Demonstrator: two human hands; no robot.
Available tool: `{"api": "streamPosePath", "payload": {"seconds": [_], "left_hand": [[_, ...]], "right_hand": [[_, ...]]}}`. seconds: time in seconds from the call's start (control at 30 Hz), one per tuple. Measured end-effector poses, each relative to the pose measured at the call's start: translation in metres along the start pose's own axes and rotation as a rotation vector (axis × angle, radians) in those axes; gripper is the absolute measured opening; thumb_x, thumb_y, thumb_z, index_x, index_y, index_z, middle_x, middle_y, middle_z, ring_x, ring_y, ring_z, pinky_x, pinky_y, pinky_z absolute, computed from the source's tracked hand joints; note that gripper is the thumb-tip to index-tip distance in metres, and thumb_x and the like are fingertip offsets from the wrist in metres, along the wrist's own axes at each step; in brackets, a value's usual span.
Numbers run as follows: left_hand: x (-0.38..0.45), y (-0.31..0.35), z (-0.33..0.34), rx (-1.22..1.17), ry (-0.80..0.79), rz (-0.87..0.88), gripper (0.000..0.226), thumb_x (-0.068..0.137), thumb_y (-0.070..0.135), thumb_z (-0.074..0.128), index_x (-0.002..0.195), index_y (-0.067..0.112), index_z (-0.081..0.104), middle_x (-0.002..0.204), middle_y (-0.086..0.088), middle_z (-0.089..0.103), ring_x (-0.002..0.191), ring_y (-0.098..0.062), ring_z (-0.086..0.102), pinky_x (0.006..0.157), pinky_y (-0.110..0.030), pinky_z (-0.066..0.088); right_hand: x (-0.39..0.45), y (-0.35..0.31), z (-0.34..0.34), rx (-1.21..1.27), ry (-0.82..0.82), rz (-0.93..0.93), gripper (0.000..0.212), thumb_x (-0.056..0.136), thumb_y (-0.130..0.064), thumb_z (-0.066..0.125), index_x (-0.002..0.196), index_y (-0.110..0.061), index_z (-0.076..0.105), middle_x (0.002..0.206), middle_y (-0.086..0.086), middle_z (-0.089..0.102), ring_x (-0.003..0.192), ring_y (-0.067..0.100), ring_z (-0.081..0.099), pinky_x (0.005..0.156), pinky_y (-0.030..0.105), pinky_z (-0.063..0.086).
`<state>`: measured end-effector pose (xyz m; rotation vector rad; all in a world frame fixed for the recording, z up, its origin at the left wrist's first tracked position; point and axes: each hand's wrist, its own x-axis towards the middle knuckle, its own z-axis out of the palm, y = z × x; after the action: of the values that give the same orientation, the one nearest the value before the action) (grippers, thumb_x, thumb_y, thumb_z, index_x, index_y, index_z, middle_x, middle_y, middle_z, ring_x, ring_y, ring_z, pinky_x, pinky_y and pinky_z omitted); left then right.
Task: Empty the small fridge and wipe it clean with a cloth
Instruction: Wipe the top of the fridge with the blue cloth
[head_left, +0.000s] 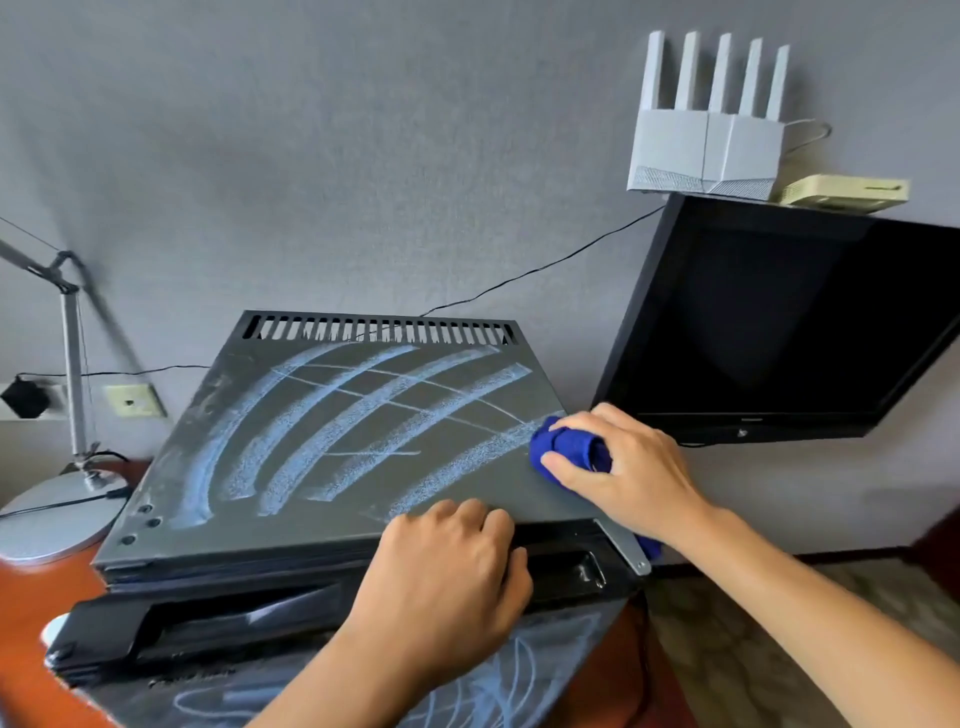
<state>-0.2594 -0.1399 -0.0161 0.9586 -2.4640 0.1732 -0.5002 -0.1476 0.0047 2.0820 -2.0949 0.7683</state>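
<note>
My right hand (618, 467) grips a bunched blue cloth (571, 449), fingers and thumb curled round it, pressing it to the top panel of the small fridge (332, 467) at the panel's right edge, just ahead of the front right corner. My left hand (452, 566) rests on the front edge of the same panel, fingers loosely curled over the lip with nothing in their grasp, seemingly bracing the fridge. The fridge stands on a reddish desk (31, 613) against a grey wall, its vent slots at the back.

Pale chalky streaks (291, 431) arc across the dark top, running from the near left up toward the far right, crossed by a few thin lines. All of them lie to the left of the cloth and away from me, so the hand holding the cloth, already on the surface, is the nearer one for the job; the other sits at the front lip, below the marks. By my reading, the wipe ahead must travel leftward and back across the panel, along or across those arcs, toward the screw holes at the near left corner. More pale marks show on the door front (509, 670) under my left forearm. Whether the inside is emptied cannot be told from here.

A desk lamp (67, 364) stands at left, a dark screen (779, 322) at right with a white router (706, 150) above it.
</note>
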Motion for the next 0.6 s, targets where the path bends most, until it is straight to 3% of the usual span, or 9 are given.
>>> {"api": "streamPosePath", "payload": {"seconds": [0.17, 0.4, 0.6], "left_hand": [[-0.001, 0.000, -0.001, -0.048, 0.002, -0.031, 0.034, 0.087, 0.046, 0.056, 0.067, 0.025, 0.038, 0.061, 0.006, 0.045, 0.053, -0.020, 0.050, 0.044, -0.029, 0.028], [0.005, 0.000, -0.002, -0.052, -0.025, -0.091, 0.042, 0.084, 0.049, 0.058, 0.064, 0.024, 0.031, 0.057, 0.007, 0.037, 0.050, -0.014, 0.040, 0.041, -0.029, 0.028], [0.001, 0.002, -0.003, -0.025, -0.007, -0.121, 0.041, 0.088, 0.047, 0.054, 0.063, 0.022, 0.033, 0.057, 0.006, 0.039, 0.051, -0.014, 0.041, 0.039, -0.033, 0.029]], "right_hand": [[0.104, 0.020, 0.031, -0.029, -0.058, 0.080, 0.040, 0.089, -0.071, 0.050, 0.111, -0.038, 0.059, 0.100, -0.008, 0.058, 0.087, 0.021, 0.060, 0.073, 0.032, 0.045], [0.217, 0.038, 0.073, -0.034, -0.112, 0.154, 0.058, 0.086, -0.075, 0.047, 0.127, -0.034, 0.055, 0.127, 0.003, 0.060, 0.110, 0.030, 0.060, 0.080, 0.035, 0.042], [0.182, 0.032, 0.065, -0.046, -0.070, 0.149, 0.044, 0.085, -0.074, 0.047, 0.108, -0.037, 0.056, 0.107, -0.003, 0.058, 0.096, 0.027, 0.061, 0.072, 0.033, 0.045]]}}
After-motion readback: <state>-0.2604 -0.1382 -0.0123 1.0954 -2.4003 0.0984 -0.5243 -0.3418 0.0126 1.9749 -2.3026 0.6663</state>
